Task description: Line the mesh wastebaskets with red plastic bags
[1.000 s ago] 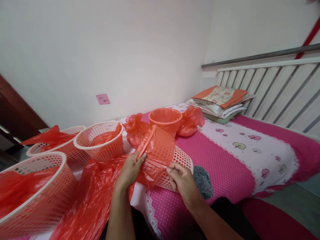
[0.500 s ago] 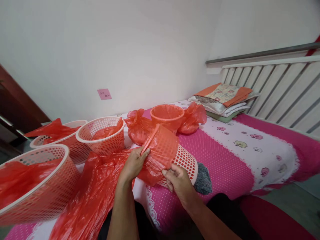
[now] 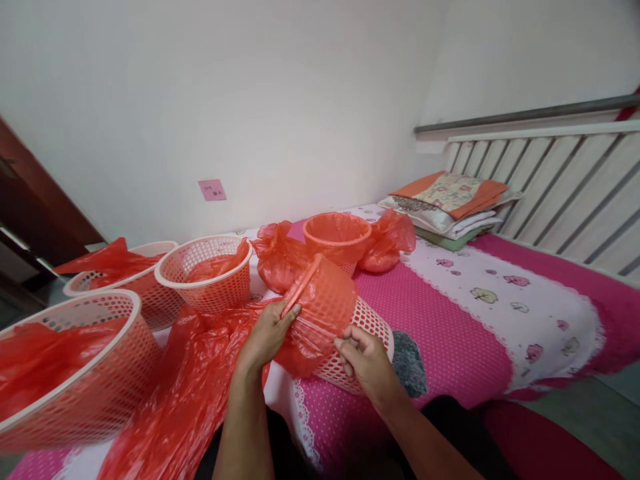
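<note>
A pale pink mesh basket (image 3: 374, 327) lies tilted on its side before me, its mouth toward the left. A thin red plastic bag (image 3: 327, 300) is folded over its rim and covers the upper part of its outside. My left hand (image 3: 267, 331) grips the bag-covered rim, thumb on top. Against the basket's side, my right hand (image 3: 363, 357) pinches the edge of the bag between thumb and fingers. Behind stands another basket (image 3: 337, 230) with a red bag over its rim, a bunched red bag bulging on either side.
Several mesh baskets (image 3: 205, 267) with red bags inside stand at the left. A heap of loose red bags (image 3: 170, 393) lies on the pink bed cover (image 3: 450, 333). A grey cloth (image 3: 409, 363) is right of the held basket; folded bedding (image 3: 450, 200) lies by the white headboard (image 3: 565, 180).
My right hand has shifted slightly up and to the right along the basket, still pinching the bag. The view has tilted a little; my left hand stays on the rim.
</note>
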Motion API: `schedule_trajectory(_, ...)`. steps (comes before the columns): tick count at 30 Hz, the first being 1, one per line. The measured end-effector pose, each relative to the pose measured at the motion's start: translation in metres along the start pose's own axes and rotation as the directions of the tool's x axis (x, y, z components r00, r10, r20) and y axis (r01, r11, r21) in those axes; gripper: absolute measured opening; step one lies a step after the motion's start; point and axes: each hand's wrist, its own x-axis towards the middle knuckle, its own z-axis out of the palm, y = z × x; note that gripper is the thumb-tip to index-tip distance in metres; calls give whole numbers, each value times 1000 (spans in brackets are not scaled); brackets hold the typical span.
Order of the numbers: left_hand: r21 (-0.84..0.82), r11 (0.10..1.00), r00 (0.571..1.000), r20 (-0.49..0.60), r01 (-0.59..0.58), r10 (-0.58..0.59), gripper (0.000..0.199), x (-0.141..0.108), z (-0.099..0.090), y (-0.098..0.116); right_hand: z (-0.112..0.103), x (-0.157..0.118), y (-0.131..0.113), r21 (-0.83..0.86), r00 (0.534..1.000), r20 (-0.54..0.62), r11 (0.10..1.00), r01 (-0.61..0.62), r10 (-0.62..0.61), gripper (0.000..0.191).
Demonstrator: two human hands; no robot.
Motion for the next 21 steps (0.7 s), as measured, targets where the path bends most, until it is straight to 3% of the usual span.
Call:
schedule_trajectory(3,21,1000,999,-31,8,-7,44,-1,-5,-6,-17,8,4,-76,998,-66,997,11,-16,31)
schedule_trajectory(5,9,1000,999,-36,9,-8,45,-2,-8,-9,-36,12,9,-161,976,-192,984,70,-101,28)
schedule_trajectory(8,-21,1000,999,-46,2,-3,43,-3,-10,-13,-70,21,25,-320,868,-421,939,129,-263,35)
schedule_trajectory(9,-24,1000,999,-51,-1,0,43,-3,-10,-13,-82,25,33,-351,832,-483,931,102,-273,41)
schedule_trajectory(11,-15,1000,999,-50,-3,2,42,-2,-9,-13,-101,32,53,-355,810,-538,934,34,-234,52)
schedule_trajectory(13,15,1000,1000,-25,0,1,42,-1,-5,-11,-114,35,72,-344,848,-500,939,-8,-176,54)
schedule_trajectory(16,87,996,1000,12,1,-2,43,-1,2,-6,-118,34,85,-441,882,-385,894,82,-272,47)
schedule_trajectory(21,76,997,993,113,19,-27,41,-6,5,3,-102,26,65,-614,864,-101,714,336,-493,42)
